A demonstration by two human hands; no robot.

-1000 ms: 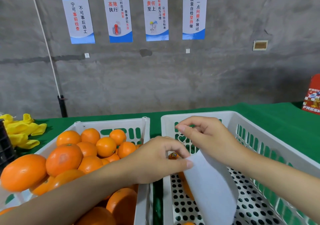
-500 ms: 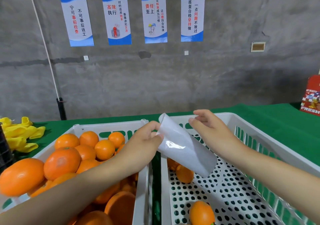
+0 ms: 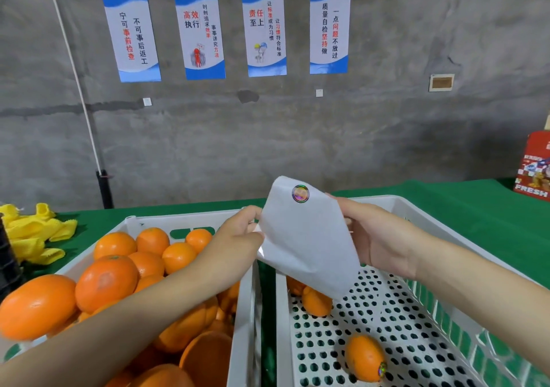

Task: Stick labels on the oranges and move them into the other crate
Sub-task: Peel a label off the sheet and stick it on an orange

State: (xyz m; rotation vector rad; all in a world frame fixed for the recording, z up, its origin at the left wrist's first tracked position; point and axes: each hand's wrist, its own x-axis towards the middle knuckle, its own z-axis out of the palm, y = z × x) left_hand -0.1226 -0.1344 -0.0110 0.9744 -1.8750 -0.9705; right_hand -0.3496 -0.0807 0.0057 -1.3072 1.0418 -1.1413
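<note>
Head view. The left hand (image 3: 235, 238) pinches the 9 o'clock edge of a white sheet (image 3: 306, 246) between thumb and fingers. The right hand (image 3: 384, 238) grips the sheet's 3 o'clock edge, fingers curled behind the paper. The sheet is held up, slightly curved, above the gap between two white crates. One round shiny label (image 3: 300, 193) sits on the sheet near its 12 o'clock end.

The left crate (image 3: 184, 221), at 8 o'clock in frame, is heaped with oranges (image 3: 107, 279). The right crate (image 3: 387, 200), at 4 o'clock, has a perforated floor. It holds a labelled orange (image 3: 364, 357) near 6 o'clock, its sticker at the lower right. More fruit (image 3: 317, 302) lies partly hidden under the sheet's lower edge.

Both crates stand on a green-covered bench (image 3: 461, 208). Yellow cloths (image 3: 29, 232) lie at 9 o'clock, a red box (image 3: 535, 166) stands at 3 o'clock, and four posters (image 3: 265, 29) hang on the grey wall at 12 o'clock.
</note>
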